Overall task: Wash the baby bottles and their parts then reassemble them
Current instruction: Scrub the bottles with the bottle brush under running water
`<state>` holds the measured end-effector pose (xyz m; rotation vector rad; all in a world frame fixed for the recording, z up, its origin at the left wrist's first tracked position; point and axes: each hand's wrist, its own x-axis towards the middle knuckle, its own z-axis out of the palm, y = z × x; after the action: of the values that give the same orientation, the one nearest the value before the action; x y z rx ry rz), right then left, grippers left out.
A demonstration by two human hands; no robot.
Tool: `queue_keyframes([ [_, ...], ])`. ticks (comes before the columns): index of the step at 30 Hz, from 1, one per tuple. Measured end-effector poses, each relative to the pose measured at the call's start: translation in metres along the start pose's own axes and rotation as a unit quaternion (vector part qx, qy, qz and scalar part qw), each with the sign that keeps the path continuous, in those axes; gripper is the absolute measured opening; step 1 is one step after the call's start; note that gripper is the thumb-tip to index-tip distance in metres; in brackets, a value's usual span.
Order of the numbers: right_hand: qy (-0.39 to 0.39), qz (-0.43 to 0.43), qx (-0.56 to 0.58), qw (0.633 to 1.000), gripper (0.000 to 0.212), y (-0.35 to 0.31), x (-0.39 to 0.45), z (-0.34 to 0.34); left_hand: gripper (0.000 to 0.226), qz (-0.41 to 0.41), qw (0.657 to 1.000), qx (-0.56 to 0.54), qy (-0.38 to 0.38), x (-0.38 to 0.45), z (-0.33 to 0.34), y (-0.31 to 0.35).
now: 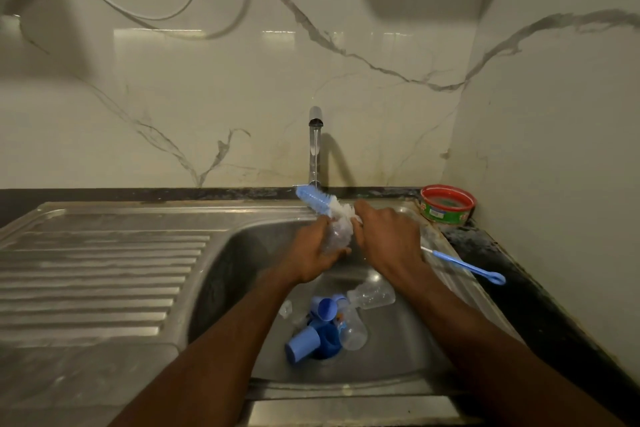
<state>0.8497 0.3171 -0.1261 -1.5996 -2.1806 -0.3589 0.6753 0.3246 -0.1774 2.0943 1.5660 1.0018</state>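
Over the steel sink basin (242,253), our left hand (313,255) grips a clear plastic baby bottle (337,236); our right hand (388,232) is curled on the blue-and-white bottle brush (320,202). Other bottle parts (325,326) lie below in the basin.

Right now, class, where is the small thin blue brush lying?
In the head view, the thin blue brush lies on the sink's right rim, near the red tub.

No legible text anywhere.
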Motion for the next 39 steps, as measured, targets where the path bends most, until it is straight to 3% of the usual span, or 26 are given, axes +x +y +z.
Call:
queue_keyframes([
  [3, 0.052, -0.011, 0.007, 0.999, 0.026, 0.005, -0.001, 0.001, 0.039, -0.047, 0.995, -0.078, 0.036, 0.002, -0.002, -0.005],
  [11, 0.036, -0.049, 0.009, 0.998, 0.022, 0.013, -0.012, -0.001, 0.032, -0.058, 0.986, -0.147, 0.050, 0.000, -0.007, -0.010],
  [16, 0.040, -0.066, 0.007, 0.997, 0.024, -0.010, 0.002, 0.005, 0.051, -0.080, 0.967, -0.238, 0.043, 0.001, -0.004, -0.004],
  [20, 0.073, -0.069, 0.024, 0.995, 0.012, 0.021, 0.000, 0.000, 0.051, -0.118, 0.936, -0.325, 0.065, -0.001, -0.021, -0.008],
  [23, 0.073, -0.063, 0.101, 0.990, 0.019, 0.043, -0.005, -0.001, 0.073, -0.109, 0.947, -0.294, 0.075, 0.004, -0.021, -0.010],
  [27, 0.063, -0.092, 0.089, 0.990, 0.016, 0.019, -0.005, -0.003, 0.089, -0.094, 0.964, -0.249, 0.020, 0.008, 0.002, -0.001],
  [29, 0.077, -0.107, 0.071, 0.989, 0.015, 0.006, -0.002, -0.006, 0.088, -0.099, 0.962, -0.253, 0.019, 0.006, 0.004, 0.003],
  [34, 0.082, -0.093, 0.068, 0.990, 0.013, 0.031, -0.001, -0.005, 0.045, -0.111, 0.934, -0.338, 0.009, -0.001, -0.013, -0.005],
  [39, 0.084, -0.090, 0.103, 0.987, 0.017, 0.038, -0.005, 0.003, 0.078, -0.104, 0.954, -0.282, -0.009, -0.002, -0.010, -0.006],
])
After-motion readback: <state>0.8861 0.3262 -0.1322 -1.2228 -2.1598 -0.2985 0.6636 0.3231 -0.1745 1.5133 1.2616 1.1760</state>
